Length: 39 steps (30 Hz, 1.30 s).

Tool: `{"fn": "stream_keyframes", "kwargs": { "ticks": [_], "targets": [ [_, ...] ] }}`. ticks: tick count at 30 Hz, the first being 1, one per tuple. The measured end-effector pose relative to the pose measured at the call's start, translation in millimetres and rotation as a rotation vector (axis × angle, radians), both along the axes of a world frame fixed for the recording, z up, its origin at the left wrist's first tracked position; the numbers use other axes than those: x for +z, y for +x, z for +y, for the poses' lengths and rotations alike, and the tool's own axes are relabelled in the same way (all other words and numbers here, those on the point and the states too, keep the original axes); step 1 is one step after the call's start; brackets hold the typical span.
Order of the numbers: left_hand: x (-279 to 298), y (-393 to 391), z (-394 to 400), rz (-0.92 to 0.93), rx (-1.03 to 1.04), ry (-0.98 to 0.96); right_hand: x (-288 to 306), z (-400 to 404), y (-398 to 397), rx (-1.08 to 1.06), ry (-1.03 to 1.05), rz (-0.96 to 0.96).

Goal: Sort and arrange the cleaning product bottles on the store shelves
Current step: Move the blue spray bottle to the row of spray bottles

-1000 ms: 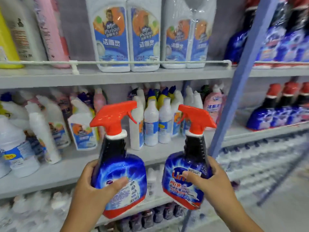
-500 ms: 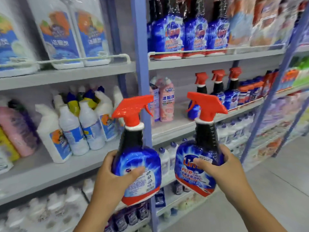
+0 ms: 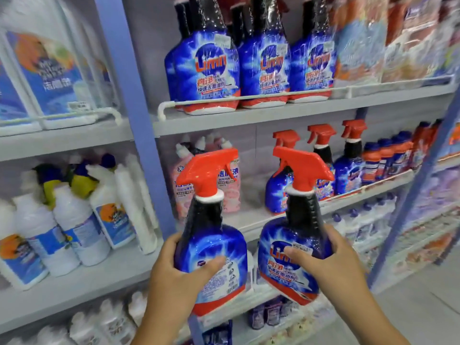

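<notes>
I hold two blue spray bottles with red trigger heads in front of the shelves. My left hand (image 3: 174, 277) grips the left spray bottle (image 3: 211, 235), its back label facing me. My right hand (image 3: 331, 265) grips the right spray bottle (image 3: 298, 225), its front label facing me and its body tilted slightly. On the middle shelf (image 3: 251, 220) behind them stands a row of matching spray bottles (image 3: 348, 168). Shrink-wrapped packs of the same blue bottles (image 3: 263, 63) line the upper shelf.
A blue upright post (image 3: 129, 90) divides the shelving. Left of it stand white bottles (image 3: 72, 220) and large white jugs (image 3: 47, 75). Pink bottles (image 3: 231, 190) sit behind the left spray head. Smaller blue and orange bottles (image 3: 388, 158) fill the shelf to the right. Grey floor shows at lower right.
My view has swung right and closer to the shelf section with the matching blue spray bottles. Both hands keep the same grip on their bottles.
</notes>
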<state>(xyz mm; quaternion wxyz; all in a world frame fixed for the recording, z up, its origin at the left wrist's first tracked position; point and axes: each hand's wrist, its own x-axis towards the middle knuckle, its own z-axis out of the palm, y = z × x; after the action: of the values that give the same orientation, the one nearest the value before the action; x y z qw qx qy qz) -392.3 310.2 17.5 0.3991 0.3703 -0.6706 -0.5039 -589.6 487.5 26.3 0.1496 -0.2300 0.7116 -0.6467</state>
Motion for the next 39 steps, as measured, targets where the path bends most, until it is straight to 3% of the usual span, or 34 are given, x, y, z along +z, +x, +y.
{"fn": "stream_keyframes", "kwargs": {
  "ticks": [10,18,24,34,39],
  "targets": [
    [-1,-96,-73,0.121,0.065,-0.058,26,-79,-68,0.073,0.006,0.142],
    [-12,-124,-99,0.122,0.081,-0.167,12,-119,-122,0.209,0.010,0.217],
    [-26,-141,-103,0.147,0.327,-0.091,-3,-133,-145,0.307,-0.007,0.238],
    [-21,-169,-113,0.053,0.408,-0.039,-7,-144,-175,0.407,-0.039,0.142],
    [-27,-171,-114,-0.032,0.416,-0.114,-7,-133,-184,0.414,0.017,0.154]
  ]
}}
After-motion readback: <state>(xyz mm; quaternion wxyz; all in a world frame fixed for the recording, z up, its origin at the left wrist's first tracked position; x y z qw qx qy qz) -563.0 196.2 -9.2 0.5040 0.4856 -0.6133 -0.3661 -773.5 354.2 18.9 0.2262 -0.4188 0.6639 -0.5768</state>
